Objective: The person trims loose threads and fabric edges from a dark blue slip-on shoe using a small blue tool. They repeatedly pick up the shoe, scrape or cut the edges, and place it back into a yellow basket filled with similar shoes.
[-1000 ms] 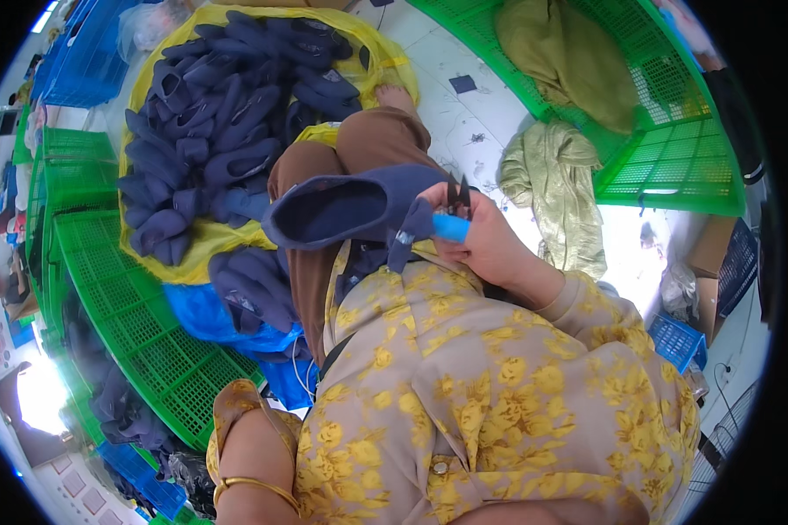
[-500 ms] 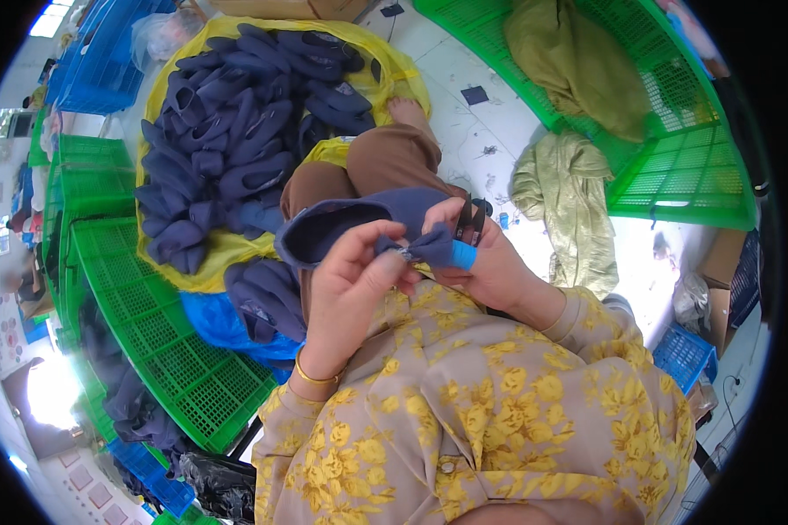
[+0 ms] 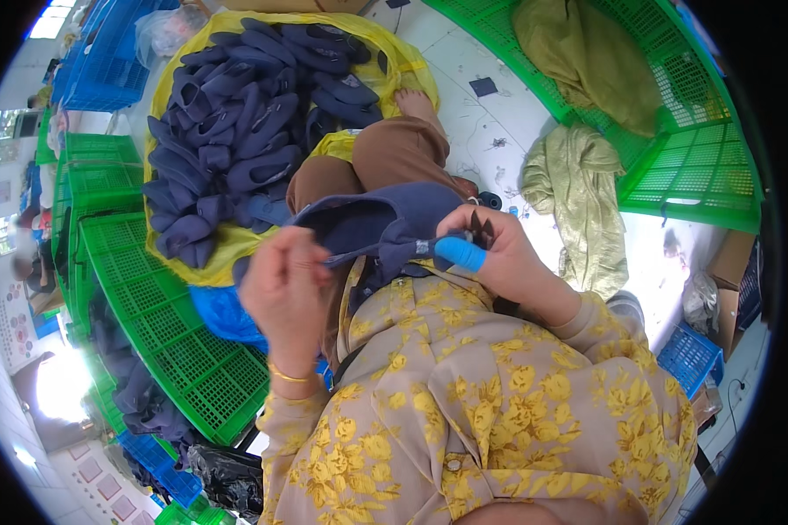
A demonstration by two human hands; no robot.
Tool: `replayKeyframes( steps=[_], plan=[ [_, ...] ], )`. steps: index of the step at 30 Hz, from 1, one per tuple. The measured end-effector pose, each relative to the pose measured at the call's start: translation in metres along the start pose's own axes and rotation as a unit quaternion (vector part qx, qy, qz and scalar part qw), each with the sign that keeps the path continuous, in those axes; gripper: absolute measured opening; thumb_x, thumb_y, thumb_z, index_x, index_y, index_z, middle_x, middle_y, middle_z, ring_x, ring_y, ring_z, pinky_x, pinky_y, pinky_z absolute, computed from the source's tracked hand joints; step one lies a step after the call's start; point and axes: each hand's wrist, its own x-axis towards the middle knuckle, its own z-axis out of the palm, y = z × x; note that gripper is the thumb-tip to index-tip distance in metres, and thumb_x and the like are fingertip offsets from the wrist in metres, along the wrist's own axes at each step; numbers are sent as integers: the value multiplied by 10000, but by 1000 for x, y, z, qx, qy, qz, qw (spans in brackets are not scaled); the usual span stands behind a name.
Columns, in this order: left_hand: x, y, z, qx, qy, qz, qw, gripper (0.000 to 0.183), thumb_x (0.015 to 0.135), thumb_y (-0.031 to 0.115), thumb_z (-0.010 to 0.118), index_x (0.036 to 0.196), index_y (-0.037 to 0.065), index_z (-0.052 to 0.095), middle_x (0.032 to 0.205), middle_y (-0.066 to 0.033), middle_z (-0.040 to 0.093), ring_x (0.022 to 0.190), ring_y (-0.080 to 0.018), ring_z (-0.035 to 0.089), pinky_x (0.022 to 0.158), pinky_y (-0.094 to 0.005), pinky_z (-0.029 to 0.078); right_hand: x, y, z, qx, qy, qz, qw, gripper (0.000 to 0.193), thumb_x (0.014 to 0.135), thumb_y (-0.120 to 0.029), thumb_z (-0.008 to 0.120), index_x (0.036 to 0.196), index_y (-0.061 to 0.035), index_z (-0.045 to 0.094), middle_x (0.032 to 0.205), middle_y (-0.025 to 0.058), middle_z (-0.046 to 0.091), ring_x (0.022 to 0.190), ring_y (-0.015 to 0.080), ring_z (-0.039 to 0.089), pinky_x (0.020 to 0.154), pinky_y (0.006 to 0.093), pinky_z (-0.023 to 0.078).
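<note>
A navy fabric slipper (image 3: 429,203) lies across my lap, its oval opening facing up and left. My right hand (image 3: 499,259) is closed on its near right edge, with blue tape (image 3: 460,254) wrapped round the thumb. A small pale patch shows on the cloth just left of that thumb. Dark pointed blades, like those of thread snips (image 3: 480,226), stick up between my right fingers. My left hand (image 3: 291,284) is off the slipper's left end, fingers curled together and slightly blurred; what they hold, if anything, is too small to make out.
A yellow sack (image 3: 162,254) full of navy slippers stands at my far left, beside my bare foot. Green crates (image 3: 184,350) stand at left, and another green crate (image 3: 692,179) at far right holds olive cloth (image 3: 587,70). More pale green cloth (image 3: 578,210) lies on the floor.
My left hand has moved left and down, away from the pinched cloth between both hands. The slipper's edge now lies flatter, while my right hand keeps hold of it.
</note>
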Motion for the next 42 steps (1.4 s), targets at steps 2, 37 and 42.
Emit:
replayKeyframes(
  steps=[2,37,42],
  plan=[
    [18,-16,-29,272,9,121,955,233,915,19,622,1148,3,613,1003,-73,676,852,-114,630,729,-245,509,0,-1,-1,57,11,21,998,111,937,-122,661,960,-16,641,821,-53,586,719,20,480,635,204,404],
    [-9,-4,5,-121,-335,27,934,267,825,-163,617,1063,-43,600,1055,-107,626,986,-153,620,858,-268,530,-3,-29,-8,-359,-144,-203,899,490,638,48,608,1105,-82,680,831,82,659,748,277,650,605,364,503],
    [-8,-7,3,-123,-347,18,930,333,817,-181,610,1115,-37,575,1057,-105,634,1004,-155,619,903,-280,509,-5,-30,-9,-371,-162,-197,893,496,644,47,616,1123,-71,680,851,87,671,742,282,655,595,359,510]
  ],
)
